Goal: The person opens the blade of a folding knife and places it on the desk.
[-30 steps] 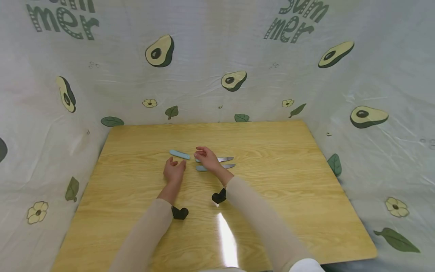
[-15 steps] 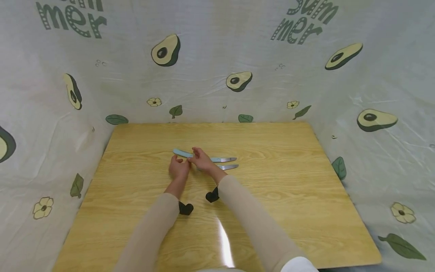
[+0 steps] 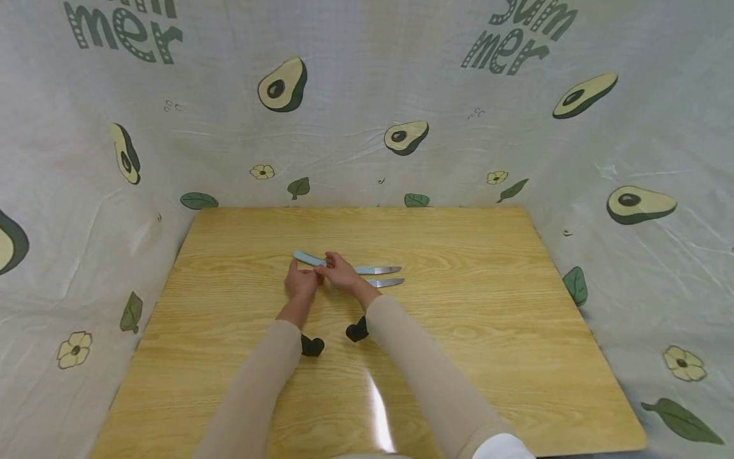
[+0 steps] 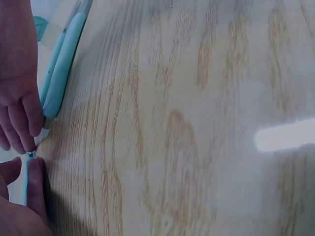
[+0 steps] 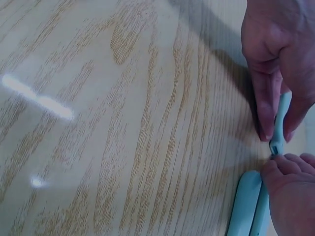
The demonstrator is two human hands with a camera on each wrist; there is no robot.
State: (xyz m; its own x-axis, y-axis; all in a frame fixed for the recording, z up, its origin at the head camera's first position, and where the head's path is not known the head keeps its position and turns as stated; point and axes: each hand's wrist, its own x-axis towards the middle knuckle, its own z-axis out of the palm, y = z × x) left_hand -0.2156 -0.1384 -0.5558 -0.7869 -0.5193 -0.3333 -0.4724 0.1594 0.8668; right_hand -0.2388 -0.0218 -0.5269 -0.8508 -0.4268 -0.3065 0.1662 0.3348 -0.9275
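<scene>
A folding knife with a light blue handle [image 3: 307, 257] lies between both hands near the table's far middle. My left hand [image 3: 301, 282] pinches its handle, as the right wrist view shows the thumb and fingers on either side of the blue handle [image 5: 279, 118]. My right hand [image 3: 339, 271] has its fingertips at the knife's other end, thumb and fingers closing on it. Its blade is mostly hidden by those fingers. Just right of the hands lie two similar knives, an upper knife [image 3: 380, 270] and a lower knife [image 3: 387, 282], blades out and pointing right.
The wooden table [image 3: 487, 331] carries a bright light reflection [image 3: 378, 411] near its front. A white curtain [image 3: 344, 76] printed with avocados and leaves hangs round the back and sides. Black straps [image 3: 312, 346] stick out from the cuffs of both sleeves.
The right hand has moved left from over the other knives to the folding knife's end. The left hand has come up to its handle. Over the last half second, both hands have barely shifted.
</scene>
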